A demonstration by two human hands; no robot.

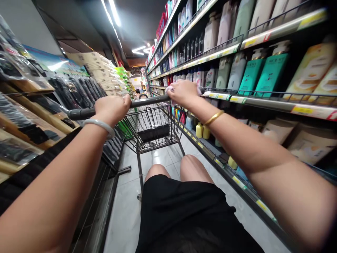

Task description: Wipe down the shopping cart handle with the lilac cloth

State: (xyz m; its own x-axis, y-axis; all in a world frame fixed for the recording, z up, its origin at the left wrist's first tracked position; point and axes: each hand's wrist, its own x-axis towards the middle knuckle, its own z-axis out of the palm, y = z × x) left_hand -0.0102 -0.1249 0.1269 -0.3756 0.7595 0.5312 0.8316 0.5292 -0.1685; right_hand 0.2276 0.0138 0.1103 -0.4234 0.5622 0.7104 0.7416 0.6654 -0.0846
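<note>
Both my hands grip the dark handlebar of a wire shopping cart. My left hand is wrapped round the bar near its left part, with a pale bangle on that wrist. My right hand is closed round the right part of the bar, and a crumpled whitish-pink cloth or tissue shows at its fingers. A gold bangle sits on the right wrist. The cart's basket lies just beyond the bar, with a black panel on the side facing me.
Shelves of bottles rise close on the right, with turquoise pump bottles near. Packaged goods on a rack crowd the left side, above a metal foot jutting onto the tiled floor. Stacked boxes stand farther ahead.
</note>
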